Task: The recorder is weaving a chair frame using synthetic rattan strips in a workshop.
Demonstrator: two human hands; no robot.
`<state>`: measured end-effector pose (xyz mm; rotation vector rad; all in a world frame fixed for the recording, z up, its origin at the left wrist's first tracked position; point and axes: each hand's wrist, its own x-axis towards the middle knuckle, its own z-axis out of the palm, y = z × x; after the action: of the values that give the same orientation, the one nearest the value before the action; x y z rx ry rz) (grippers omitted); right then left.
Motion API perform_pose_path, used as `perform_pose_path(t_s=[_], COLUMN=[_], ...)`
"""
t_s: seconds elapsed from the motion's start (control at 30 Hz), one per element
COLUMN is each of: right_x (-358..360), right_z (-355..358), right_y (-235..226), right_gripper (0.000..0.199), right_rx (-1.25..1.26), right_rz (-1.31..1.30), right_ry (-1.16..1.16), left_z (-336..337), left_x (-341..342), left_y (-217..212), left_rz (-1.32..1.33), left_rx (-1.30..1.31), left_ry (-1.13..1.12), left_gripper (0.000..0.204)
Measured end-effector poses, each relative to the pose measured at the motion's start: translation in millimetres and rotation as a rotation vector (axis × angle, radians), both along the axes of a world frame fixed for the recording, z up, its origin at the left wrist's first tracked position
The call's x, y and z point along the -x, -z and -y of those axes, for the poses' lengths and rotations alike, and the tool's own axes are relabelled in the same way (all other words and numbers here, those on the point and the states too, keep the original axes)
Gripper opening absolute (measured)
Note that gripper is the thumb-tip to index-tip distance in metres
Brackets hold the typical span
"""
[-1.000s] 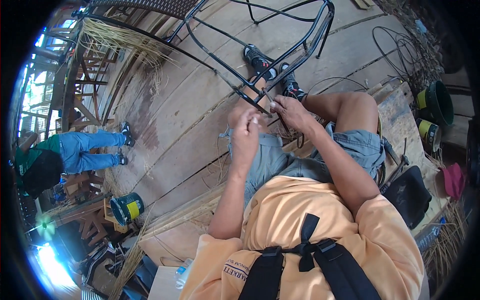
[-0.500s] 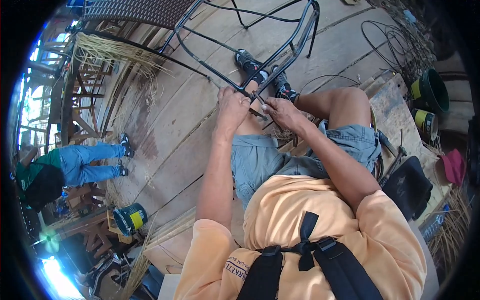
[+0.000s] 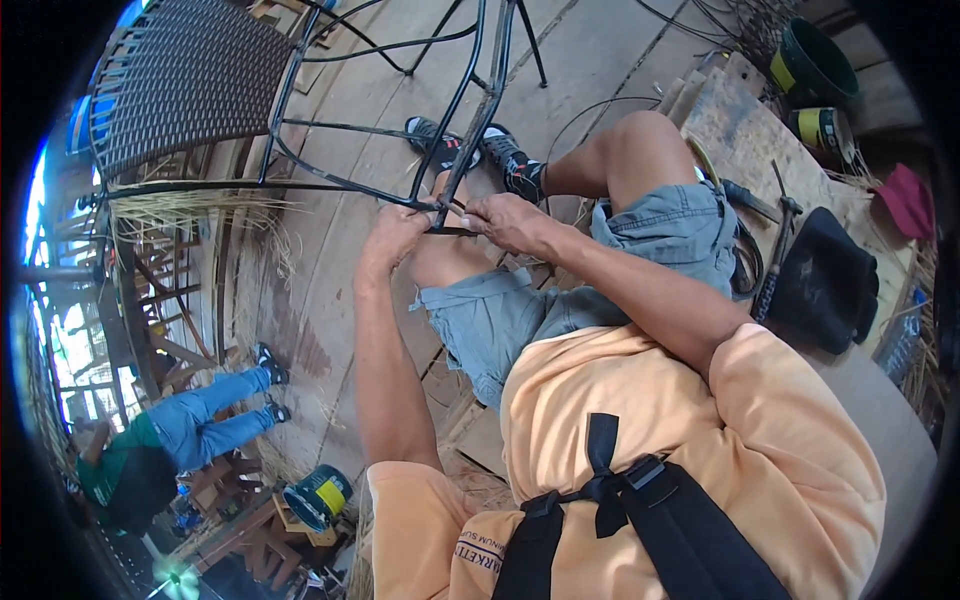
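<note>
Both hands meet at one joint of a black metal chair frame (image 3: 455, 150). The left hand (image 3: 393, 238) is closed around the lower rail; the right hand (image 3: 508, 220) pinches a dark weaving strand (image 3: 455, 231) drawn taut between the two. The step in hand appears to be binding the strand about the frame at this joint; the next move would likely call for keeping the tension while passing the strand round the upright. The frame stands on a plank floor (image 3: 600, 50), just before the seated person's knees, its woven panel (image 3: 170, 80) at upper left. Fingertips and the strand's free end are hidden behind the hands. A hammer (image 3: 775, 255) lies at right; a person in blue trousers (image 3: 205, 425) is well apart at lower left.
</note>
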<state>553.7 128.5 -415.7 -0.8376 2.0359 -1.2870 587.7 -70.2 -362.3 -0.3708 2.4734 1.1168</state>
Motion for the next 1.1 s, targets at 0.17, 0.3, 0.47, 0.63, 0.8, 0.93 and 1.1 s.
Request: perform_pose_path(t_s=[0.17,0.3,0.47,0.63,0.8,0.93,1.1], right_x=[-3.3,-1.2,-7.1,-9.1,-9.4,-20.3,-39.5], right_z=[-0.7,-1.3,-8.8,-14.8,-36.2,-61.7,-81.5], right_y=[-0.7,0.9,2.6,-24.6,-54.1,-65.8,-86.7], right_gripper=[0.03,0.028,0.023,0.02,0.023,0.013,0.011], right_rx=[0.02,-0.023,0.053,0.124,0.122,0.124,0.133], right_rz=[-0.048,-0.067,-0.333,-0.275,0.217,0.392,0.373], right_ry=[0.007,-0.023,0.067,-0.04,-0.186,-0.206,-0.503], left_z=[-19.6,-28.1,-27.9,1.2,26.6,-4.4,3.0], left_x=[-2.3,-2.9,-0.8,-1.5,-4.0,2.1,-4.0], left_y=[-27.7,-37.9,-36.8,-11.2,19.6,-9.1,0.3], left_rz=[0.039,0.065,0.003,0.037,-0.066,0.043,-0.003], left_rx=[0.087,0.076,0.028,0.077,0.095,0.058,0.082], left_ry=[-0.032,-0.072,-0.049,-0.049,0.0,-0.198,-0.228], left_gripper=[0.028,0.027,0.025,0.032,0.063,0.064,0.056])
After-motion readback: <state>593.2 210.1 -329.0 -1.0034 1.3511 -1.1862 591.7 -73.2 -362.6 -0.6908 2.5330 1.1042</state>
